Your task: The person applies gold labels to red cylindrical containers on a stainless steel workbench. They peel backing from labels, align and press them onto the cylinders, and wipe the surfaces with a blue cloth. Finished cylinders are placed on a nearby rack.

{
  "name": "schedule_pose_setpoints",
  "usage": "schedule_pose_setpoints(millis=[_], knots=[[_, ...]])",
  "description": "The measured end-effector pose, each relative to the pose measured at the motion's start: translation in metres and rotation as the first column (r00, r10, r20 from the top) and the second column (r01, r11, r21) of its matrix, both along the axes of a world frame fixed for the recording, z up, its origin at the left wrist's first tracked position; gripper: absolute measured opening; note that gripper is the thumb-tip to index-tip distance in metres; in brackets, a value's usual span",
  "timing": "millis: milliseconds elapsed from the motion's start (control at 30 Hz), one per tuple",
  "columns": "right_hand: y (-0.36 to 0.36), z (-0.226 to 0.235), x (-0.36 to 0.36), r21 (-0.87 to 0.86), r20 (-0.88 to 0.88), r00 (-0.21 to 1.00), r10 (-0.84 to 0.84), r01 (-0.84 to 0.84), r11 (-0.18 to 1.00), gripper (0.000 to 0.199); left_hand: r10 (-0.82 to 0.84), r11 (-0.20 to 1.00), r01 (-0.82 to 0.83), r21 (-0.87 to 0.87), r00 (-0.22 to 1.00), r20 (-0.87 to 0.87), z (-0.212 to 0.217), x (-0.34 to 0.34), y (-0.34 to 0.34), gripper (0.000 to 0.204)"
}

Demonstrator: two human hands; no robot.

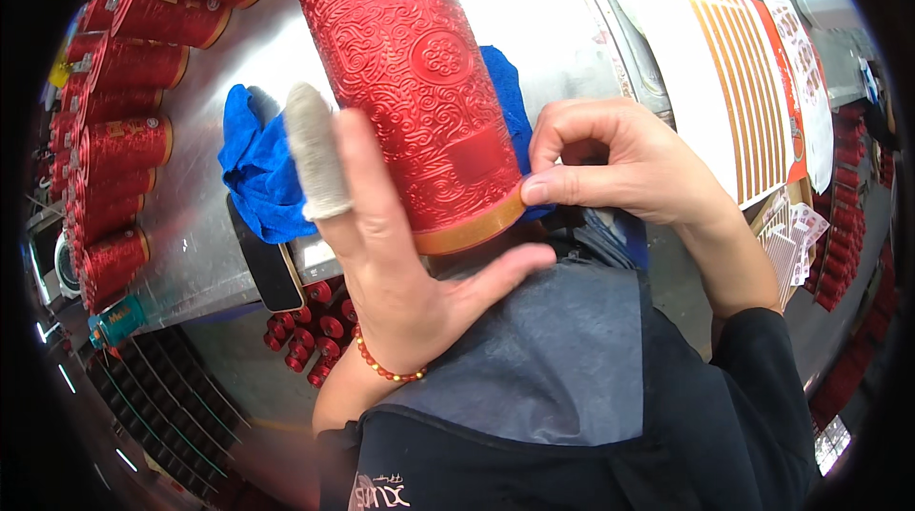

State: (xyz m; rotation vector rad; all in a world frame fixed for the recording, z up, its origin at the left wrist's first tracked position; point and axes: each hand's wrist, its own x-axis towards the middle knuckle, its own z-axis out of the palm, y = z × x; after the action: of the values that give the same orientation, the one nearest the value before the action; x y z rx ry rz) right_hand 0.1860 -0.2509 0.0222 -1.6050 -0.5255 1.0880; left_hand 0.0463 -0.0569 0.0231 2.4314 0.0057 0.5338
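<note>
A bare grey steel worktable [562,20] stretches away under bright light, fisheye dark closing in at the rim, and here in the middle it's all about two hands. The right hand [615,163] is in a tight pinch, thumb and forefinger on the shiny orange-gold band [467,232] at the near rim of a large red embossed cylindrical canister [410,72]. The left hand [391,273] is spread wide, grasping nothing, its thumb out across the near end, a pale cloth finger sleeve [316,144] on one finger. And look at the geometry: the canister lies between the two, its long axis running from far left to near right, banded end toward the body; it sits far and left of the right hand, far and right of the left palm. The right hand is the nearer, right on the band, and that contact looks like the relation to watch. Outward now: crumpled bright-blue cloth [262,177] left, a flat black phone-like slab [262,263] beside it, a row of matching red canisters [133,149] further left; over right, a white sheet with orange-gold stripes [672,44]. Hard to call: whether the left fingers touch the canister's side or merely pass in front. Its far end is partly cut off by the frame, its underside is hidden, and whatever the right hand's curled fingers cover can't be made out.
</note>
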Motion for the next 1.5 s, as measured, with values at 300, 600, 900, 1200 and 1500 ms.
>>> schedule_pose_setpoints(millis=[300,600,900,1200,1500], knots=[[-0.005,0.001,-0.005,0.007,-0.107,0.985,-0.134,0.135,0.991,0.019,-0.062,0.95,0.049,-0.308,0.998,-0.033,-0.032,-0.016,0.022,0.12],[0.003,-0.001,-0.008,0.044,-0.085,0.994,-0.064,0.068,0.997,0.022,-0.012,0.451,-0.08,-0.889,0.995,-0.095,-0.003,-0.004,-0.012,0.104],[0.001,-0.009,-0.011,0.119,-0.107,0.99,-0.089,0.101,0.988,0.024,0.01,0.493,-0.14,-0.859,0.988,-0.155,0.004,0.001,-0.018,0.107],[-0.001,-0.014,-0.009,0.175,-0.152,0.986,-0.075,0.101,0.979,0.024,-0.009,0.513,-0.13,-0.848,0.988,-0.157,0.009,0.003,-0.019,0.11],[0.001,-0.012,-0.008,0.162,-0.155,0.986,-0.063,0.088,0.983,0.023,0.057,0.646,-0.198,-0.737,0.976,-0.212,0.01,0.01,-0.02,0.111]])
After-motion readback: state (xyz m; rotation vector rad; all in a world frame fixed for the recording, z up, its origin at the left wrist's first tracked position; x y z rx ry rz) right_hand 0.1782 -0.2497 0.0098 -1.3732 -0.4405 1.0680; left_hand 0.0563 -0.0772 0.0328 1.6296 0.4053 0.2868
